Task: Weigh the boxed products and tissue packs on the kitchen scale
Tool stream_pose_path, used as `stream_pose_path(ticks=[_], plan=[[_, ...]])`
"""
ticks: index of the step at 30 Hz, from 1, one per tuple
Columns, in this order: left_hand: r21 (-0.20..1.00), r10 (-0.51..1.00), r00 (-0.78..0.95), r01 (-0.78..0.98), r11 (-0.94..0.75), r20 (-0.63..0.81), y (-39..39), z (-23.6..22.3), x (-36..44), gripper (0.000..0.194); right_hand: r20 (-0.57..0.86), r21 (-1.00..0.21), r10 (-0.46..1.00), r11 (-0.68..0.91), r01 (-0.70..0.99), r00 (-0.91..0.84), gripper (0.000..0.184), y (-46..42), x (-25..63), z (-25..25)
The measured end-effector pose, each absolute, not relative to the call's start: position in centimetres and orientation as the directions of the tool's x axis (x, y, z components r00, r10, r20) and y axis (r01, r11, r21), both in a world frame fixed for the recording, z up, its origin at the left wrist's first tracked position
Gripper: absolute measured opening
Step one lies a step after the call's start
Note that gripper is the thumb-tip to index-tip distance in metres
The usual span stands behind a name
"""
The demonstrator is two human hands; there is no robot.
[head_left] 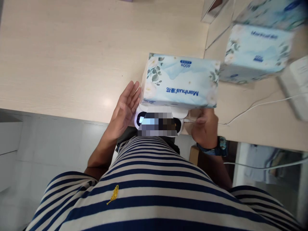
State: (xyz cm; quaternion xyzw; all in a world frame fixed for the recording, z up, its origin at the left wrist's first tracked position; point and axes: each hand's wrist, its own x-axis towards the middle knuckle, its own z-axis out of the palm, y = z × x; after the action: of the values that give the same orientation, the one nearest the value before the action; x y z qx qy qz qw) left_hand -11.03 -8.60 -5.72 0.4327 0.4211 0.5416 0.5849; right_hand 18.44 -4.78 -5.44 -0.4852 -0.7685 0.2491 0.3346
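Note:
A pack of tissues [180,77], pale blue with white flowers and leaves and its lettering upside down to me, rests on a white device with a lit display [148,120], which looks like a scale. Part of the device is blurred by pixels. My left hand [125,107] is open at the pack's left side, its fingers stretched out; whether they touch the pack I cannot tell. By the pack's near right corner, my right hand [206,128] has curled fingers. What they hold, if anything, is hidden. A thin light-coloured cable runs between that hand and the device.
More tissue packs [258,48] stand at the right on the pale wooden table [72,57]. Beside them lie a white object [298,86] and a white cable [260,104]. A box-like holder [214,11] stands at the far edge. Below the table, a white cabinet [9,154] is at left.

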Motion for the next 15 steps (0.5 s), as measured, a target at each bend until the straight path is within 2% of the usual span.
stream_pose_path(ticks=[5, 9, 15], plan=[[0.935, 0.998, 0.062, -0.352, 0.042, -0.021, -8.3, -6.2, -10.8, 0.081, 0.301, -0.692, 0.919, 0.394, 0.605, -0.255, 0.092, -5.3, 18.9, -6.7], [0.913, 0.999, 0.042, -0.407, 0.003, 0.015, -8.5, -6.8, -10.7, 0.078, 0.299, -0.746, 0.937, 0.348, 0.568, -0.181, 0.093, -5.0, 19.5, -8.3], [0.938, 0.994, 0.072, -0.343, -0.05, 0.079, -9.2, -7.8, -11.1, 0.073, 0.318, -0.821, 0.941, 0.334, 0.463, -0.114, 0.096, -4.1, 19.7, -9.1]])
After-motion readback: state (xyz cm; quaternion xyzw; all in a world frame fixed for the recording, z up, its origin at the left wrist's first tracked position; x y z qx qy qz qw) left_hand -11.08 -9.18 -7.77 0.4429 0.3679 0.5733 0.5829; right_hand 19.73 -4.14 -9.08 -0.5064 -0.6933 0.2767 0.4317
